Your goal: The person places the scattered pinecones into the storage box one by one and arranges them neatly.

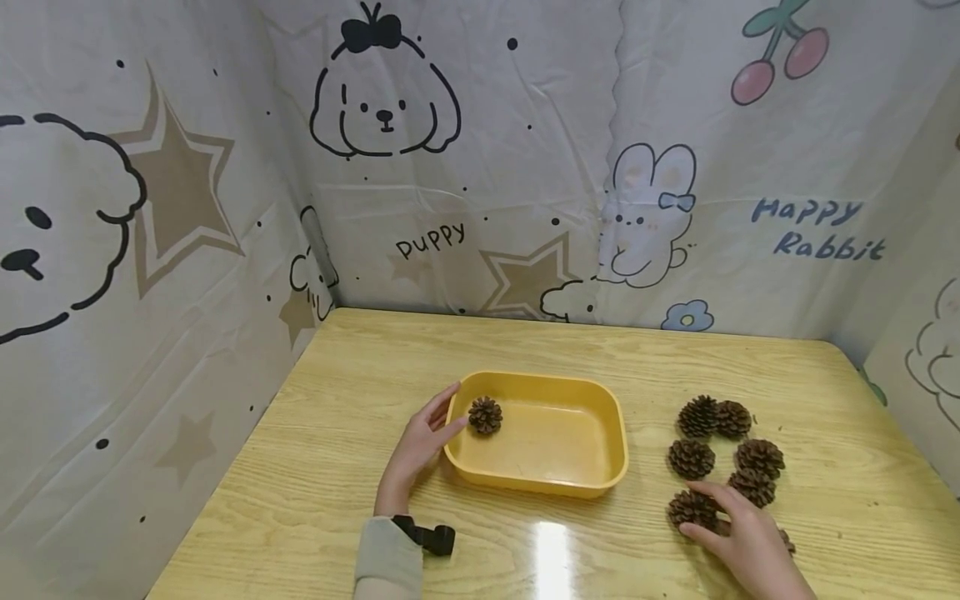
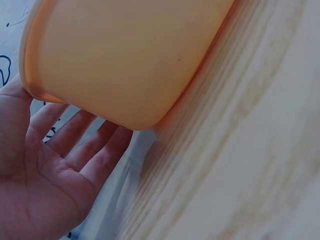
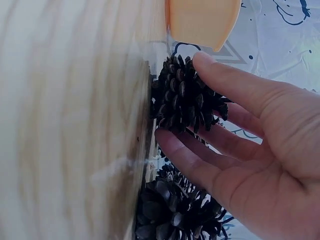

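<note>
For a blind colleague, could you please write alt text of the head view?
A person's right grip pinches a pine cone beside other cones on a wood-grained table; the left grip touches a yellow tray with one cone inside.

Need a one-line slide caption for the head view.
Left hand holds a yellow tray with one pinecone inside; right hand grips another pinecone beside more pinecones on the wooden table.
</note>
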Available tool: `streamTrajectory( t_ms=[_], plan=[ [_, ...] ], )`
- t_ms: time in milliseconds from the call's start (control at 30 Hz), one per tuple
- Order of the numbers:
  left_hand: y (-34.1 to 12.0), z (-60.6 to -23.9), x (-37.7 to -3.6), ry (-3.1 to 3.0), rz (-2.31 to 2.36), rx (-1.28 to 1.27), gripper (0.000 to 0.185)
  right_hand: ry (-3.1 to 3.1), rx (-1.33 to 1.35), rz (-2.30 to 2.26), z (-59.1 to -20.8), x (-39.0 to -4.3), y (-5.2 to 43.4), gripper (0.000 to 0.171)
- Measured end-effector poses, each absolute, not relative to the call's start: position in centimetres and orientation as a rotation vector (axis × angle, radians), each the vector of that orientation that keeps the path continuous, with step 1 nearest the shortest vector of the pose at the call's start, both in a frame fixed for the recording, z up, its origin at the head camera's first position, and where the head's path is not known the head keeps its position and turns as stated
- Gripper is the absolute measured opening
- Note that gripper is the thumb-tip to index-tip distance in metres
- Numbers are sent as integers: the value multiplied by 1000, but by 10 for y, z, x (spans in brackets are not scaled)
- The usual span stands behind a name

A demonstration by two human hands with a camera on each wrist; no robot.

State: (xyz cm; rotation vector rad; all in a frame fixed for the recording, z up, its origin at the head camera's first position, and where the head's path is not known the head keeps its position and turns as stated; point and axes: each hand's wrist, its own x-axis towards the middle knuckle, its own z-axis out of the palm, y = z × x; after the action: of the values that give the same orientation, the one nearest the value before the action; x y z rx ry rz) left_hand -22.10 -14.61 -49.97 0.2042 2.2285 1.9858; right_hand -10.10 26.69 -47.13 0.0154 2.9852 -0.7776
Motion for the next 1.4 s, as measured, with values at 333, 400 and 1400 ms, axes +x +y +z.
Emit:
streamTrajectory(
  t_ms=[333, 400, 1400],
  plan=[
    [-146, -499, -221, 2223, 1993, 205, 62, 2926, 92, -795, -468, -103, 268, 67],
    [-146, -499, -221, 2224, 1991, 207, 62, 2912, 107, -820, -468, -102, 268, 67],
    [-147, -498, -220, 2207, 2001, 203, 62, 3302, 30, -1108, -454, -105, 246, 49]
  ],
)
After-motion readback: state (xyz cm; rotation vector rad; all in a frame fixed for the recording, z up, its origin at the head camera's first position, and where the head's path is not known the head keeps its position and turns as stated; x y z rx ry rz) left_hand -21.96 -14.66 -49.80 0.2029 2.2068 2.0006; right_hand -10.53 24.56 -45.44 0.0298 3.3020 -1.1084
